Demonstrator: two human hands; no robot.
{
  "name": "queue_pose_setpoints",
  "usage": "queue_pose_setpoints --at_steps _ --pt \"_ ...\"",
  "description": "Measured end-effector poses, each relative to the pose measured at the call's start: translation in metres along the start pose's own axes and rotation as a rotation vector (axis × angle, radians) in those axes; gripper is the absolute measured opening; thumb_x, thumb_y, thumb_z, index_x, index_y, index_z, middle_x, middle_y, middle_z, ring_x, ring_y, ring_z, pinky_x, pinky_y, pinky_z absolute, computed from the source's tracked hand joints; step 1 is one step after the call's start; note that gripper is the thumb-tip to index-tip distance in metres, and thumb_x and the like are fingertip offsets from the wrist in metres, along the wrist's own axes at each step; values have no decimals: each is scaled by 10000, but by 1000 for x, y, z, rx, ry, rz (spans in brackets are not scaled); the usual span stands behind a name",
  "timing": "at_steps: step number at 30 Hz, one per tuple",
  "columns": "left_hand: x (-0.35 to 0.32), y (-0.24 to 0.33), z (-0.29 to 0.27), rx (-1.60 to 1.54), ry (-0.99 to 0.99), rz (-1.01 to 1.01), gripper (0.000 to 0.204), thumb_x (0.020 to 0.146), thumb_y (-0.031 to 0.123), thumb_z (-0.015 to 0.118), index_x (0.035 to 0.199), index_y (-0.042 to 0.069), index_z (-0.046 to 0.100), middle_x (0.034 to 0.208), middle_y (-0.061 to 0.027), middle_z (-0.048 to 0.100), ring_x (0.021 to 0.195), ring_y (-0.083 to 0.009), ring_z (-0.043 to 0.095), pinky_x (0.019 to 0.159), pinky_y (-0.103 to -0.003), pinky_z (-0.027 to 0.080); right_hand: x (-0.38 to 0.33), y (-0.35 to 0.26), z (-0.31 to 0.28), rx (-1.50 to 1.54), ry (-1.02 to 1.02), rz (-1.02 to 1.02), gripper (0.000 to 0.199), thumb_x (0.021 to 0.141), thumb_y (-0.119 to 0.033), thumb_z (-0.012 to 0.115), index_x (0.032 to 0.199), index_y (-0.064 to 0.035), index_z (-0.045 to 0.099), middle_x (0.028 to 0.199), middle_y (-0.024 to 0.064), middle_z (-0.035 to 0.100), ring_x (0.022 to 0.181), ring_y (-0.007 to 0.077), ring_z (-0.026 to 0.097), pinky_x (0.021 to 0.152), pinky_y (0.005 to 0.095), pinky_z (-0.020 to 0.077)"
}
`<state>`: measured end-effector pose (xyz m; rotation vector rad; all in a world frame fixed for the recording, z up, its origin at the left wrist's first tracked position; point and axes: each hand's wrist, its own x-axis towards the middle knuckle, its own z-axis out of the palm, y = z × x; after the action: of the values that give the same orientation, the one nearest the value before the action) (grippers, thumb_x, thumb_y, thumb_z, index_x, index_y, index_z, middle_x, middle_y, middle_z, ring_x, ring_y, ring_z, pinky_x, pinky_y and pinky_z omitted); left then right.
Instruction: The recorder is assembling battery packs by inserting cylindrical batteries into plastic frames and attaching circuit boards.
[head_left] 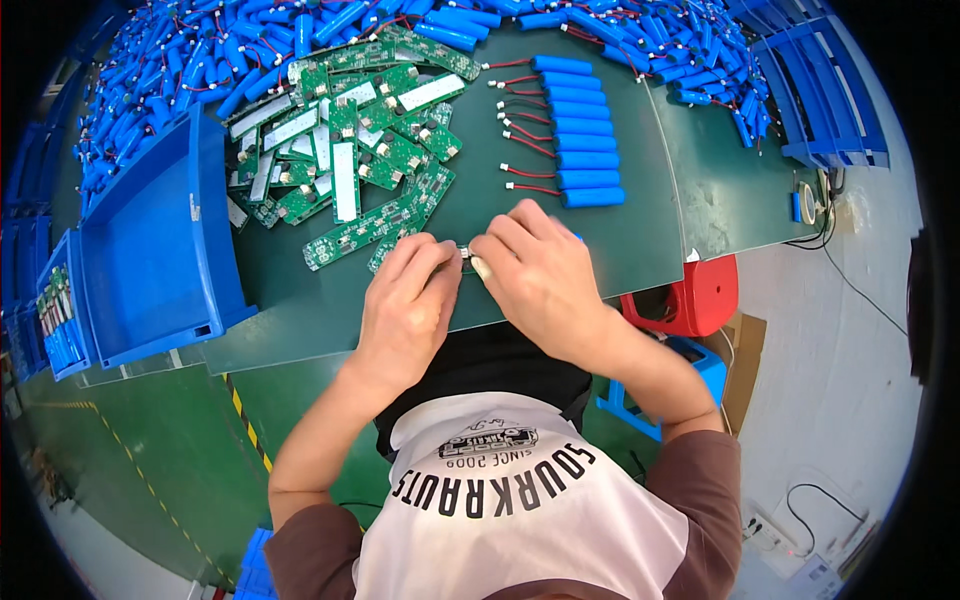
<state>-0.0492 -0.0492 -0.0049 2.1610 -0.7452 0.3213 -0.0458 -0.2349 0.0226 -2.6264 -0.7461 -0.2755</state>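
My left hand [408, 305] and my right hand [540, 278] meet at the front of the green table mat, fingertips pinched close together. Between them shows a small pale and dark part [466, 254], mostly covered by the fingers, so its kind is unclear. A bit of blue [578, 237] peeks out past my right hand. Just beyond my left hand lies a heap of green circuit boards [345, 180], several with white strips. A neat row of blue cylindrical batteries [585, 130] sits beyond my right hand, their red and black leads and white plugs pointing left.
Large piles of blue batteries [160, 90] cover the far side. An angled blue bin [155, 270] stands at left, beside a smaller tray [62, 320] holding boards and batteries. Blue racks [820, 90], a tape roll [806, 204] and a red stool [705, 298] are at right.
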Motion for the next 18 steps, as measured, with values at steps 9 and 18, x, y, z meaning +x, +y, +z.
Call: queue_pose_setpoints --at_steps 9,18 --pt "18 -18 -32 295 35 -137 274 737 32 810 973 -7 677 978 -96 601 914 -304 581 785 -419 483 19 58 -23 -163 16 47 128 833 -37 710 937 -22 635 945 113 581 920 299 547 791 416 465" --pt "32 -26 -43 464 153 7 191 791 36 752 942 22 636 947 -90 615 890 -302 599 800 -412 465 11 68 -26 164 164 172 150 856 2 701 996 2 646 923 106 633 865 238 615 773 361 493"
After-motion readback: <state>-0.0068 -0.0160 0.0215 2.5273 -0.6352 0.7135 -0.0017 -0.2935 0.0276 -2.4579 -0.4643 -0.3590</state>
